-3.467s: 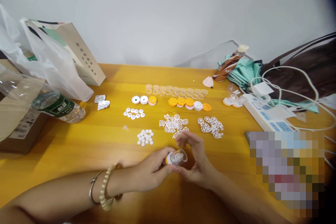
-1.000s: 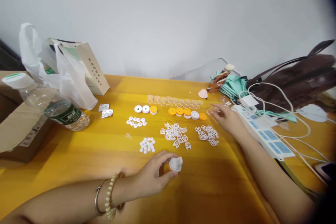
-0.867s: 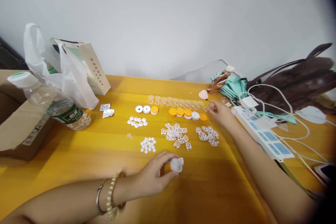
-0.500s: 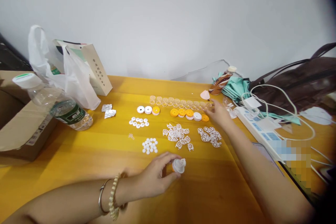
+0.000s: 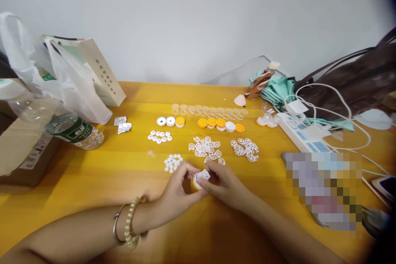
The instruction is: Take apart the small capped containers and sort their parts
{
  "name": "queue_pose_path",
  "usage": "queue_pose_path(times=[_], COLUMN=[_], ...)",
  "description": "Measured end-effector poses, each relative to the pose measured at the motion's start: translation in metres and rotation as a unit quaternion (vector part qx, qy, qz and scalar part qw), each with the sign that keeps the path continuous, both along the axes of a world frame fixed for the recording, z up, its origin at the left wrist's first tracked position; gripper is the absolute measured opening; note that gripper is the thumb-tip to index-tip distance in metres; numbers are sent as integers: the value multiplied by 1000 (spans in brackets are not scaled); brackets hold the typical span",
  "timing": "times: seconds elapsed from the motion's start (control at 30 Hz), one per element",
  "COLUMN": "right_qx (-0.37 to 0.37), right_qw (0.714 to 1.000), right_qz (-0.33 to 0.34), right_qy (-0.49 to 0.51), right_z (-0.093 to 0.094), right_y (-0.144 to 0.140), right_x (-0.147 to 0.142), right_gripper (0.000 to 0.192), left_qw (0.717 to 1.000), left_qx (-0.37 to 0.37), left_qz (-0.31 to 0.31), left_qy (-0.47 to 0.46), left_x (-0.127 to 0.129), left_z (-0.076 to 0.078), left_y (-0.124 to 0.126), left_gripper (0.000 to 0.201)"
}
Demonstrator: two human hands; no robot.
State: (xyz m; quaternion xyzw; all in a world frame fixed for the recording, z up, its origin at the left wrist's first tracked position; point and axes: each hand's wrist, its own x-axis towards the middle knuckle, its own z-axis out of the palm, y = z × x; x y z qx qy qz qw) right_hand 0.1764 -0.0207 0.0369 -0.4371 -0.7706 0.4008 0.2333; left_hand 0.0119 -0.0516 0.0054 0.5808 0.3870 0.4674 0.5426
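My left hand (image 5: pixel 175 192) pinches the side of a small round plastic piece (image 5: pixel 198 180) with an orange rim and a whitish top. The fingers of my right hand (image 5: pixel 227 186) are closed on the right side of that same piece, hiding part of it. Just beyond my hands lie a loose pile of white openwork plastic parts (image 5: pixel 206 146) and a cluster of small white discs (image 5: pixel 173 162). Farther back runs a row of orange and white round caps (image 5: pixel 220 123), behind which stands a line of clear little cups (image 5: pixel 204 111).
On the left are a cardboard box (image 5: pixel 37 165), a water bottle (image 5: pixel 80 132), a white plastic bag (image 5: pixel 74 86) and foil pieces (image 5: pixel 124 127). To the right are a power strip (image 5: pixel 298 134) with cables, a brown bag (image 5: pixel 346 82) and a brown drink bottle (image 5: pixel 261 82).
My right hand has come back from the far right end of the cup row to the piece in my left hand. The view has shifted slightly.
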Motion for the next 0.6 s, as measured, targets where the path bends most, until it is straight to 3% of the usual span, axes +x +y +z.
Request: queue_pose_path(times=[0.23, 0.43, 0.6], right_qx=[-13, -6, -37], right_qw=[995, 989, 973], right_qz=[-40, -41, -95], right_qy=[88, 143, 206], right_z=[-17, -27, -25], right_y=[0, 2, -7], right_x=[3, 2, -5], right_gripper=[16, 13, 17], left_qw=[999, 998, 998], left_qx=[-33, -59, -54], left_qz=[-3, -21, -10], left_qy=[2, -2, 20], left_x=[0, 1, 0], left_z=[-5, -5, -1], left_y=[7, 9, 12], left_gripper=[29, 29, 24])
